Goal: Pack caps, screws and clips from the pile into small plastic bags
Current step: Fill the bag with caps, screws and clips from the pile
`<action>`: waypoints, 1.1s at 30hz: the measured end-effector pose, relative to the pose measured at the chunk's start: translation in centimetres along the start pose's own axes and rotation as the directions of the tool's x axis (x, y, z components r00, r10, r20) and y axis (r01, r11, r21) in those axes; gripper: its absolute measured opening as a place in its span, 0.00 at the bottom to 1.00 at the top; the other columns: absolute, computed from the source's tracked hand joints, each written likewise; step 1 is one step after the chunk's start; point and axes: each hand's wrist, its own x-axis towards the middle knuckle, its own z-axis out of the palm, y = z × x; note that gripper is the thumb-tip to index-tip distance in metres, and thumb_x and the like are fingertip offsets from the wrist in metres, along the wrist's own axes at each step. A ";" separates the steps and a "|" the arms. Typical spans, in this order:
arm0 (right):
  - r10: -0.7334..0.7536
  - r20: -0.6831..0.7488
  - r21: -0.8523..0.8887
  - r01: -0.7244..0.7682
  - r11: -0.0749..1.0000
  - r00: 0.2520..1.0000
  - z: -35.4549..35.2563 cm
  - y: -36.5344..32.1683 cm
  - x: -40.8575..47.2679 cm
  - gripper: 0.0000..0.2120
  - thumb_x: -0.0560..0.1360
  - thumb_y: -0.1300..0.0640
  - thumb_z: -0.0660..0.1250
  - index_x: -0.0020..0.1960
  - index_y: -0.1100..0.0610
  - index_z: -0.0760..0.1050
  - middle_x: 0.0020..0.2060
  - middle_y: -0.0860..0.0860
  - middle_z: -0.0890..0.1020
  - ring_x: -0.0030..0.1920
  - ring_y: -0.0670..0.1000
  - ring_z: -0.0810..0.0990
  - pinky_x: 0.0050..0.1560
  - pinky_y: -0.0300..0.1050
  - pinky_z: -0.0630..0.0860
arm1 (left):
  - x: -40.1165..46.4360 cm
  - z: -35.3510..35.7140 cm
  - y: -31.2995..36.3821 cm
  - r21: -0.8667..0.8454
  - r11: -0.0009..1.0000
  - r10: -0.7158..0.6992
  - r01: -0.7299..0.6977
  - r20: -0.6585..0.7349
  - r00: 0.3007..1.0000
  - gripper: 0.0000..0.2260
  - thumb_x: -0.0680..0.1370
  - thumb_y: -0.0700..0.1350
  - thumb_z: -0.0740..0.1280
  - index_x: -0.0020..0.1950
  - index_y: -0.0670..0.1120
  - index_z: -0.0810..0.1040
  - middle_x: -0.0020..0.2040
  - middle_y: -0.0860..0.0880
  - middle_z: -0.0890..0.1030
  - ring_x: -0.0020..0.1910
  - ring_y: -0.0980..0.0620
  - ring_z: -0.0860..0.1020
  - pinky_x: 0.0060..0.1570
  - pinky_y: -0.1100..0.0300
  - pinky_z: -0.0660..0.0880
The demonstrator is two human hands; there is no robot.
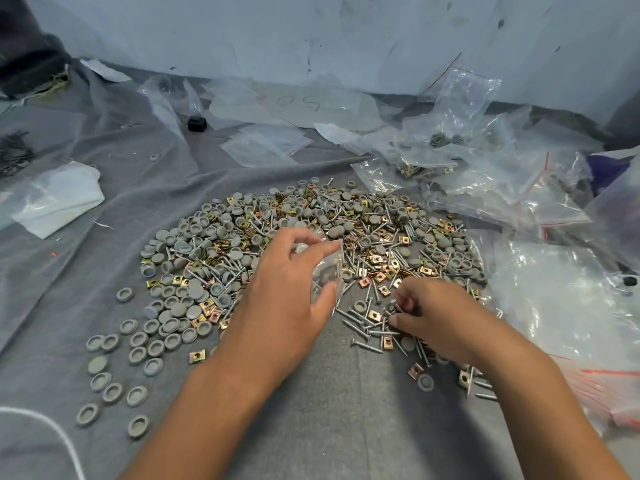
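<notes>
A wide pile (311,244) of grey round caps, silver screws and brass-coloured clips is spread over a grey cloth. My left hand (287,289) holds a small clear plastic bag (327,271) upright above the pile's near edge, pinched between thumb and fingers; grey caps show inside it. My right hand (429,313) lies low on the cloth to the right, fingers curled over a cluster of loose screws (363,323) and pinching at them. A brass clip (375,315) lies just left of those fingertips.
Filled and empty clear bags (485,174) are heaped at the right and back right. A stack of red-striped zip bags (595,386) lies at the near right. Loose grey caps (114,375) scatter to the near left. A white cord (52,431) crosses the bottom left corner.
</notes>
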 end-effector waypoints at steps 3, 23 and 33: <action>-0.009 0.023 0.087 0.007 0.996 1.000 -0.4 0.2 -0.2 0.06 0.78 0.47 0.71 0.46 0.44 0.73 0.40 0.43 0.79 0.38 0.44 0.78 0.35 0.39 0.73 | -0.1 0.0 -0.1 -0.006 1.000 -0.004 0.004 0.010 1.000 0.24 0.78 0.50 0.70 0.74 0.56 0.71 0.62 0.62 0.64 0.57 0.67 0.66 0.65 0.71 0.63; 0.124 -0.316 0.668 0.127 0.734 0.941 -2.1 0.4 -0.6 0.09 0.73 0.44 0.74 0.46 0.49 0.81 0.39 0.45 0.87 0.38 0.42 0.83 0.42 0.45 0.75 | 0.0 0.5 -0.5 -0.007 1.000 0.007 -0.007 0.029 1.000 0.25 0.77 0.50 0.71 0.73 0.57 0.71 0.64 0.61 0.67 0.53 0.69 0.69 0.54 0.76 0.65; -0.291 -0.588 0.431 0.596 0.677 0.755 0.1 -5.1 -1.5 0.06 0.76 0.58 0.75 0.51 0.50 0.81 0.39 0.41 0.84 0.39 0.40 0.82 0.39 0.28 0.74 | -0.1 0.6 -0.4 -0.017 0.999 0.031 -0.031 0.006 1.000 0.23 0.76 0.50 0.73 0.71 0.56 0.74 0.62 0.61 0.68 0.52 0.65 0.68 0.58 0.66 0.73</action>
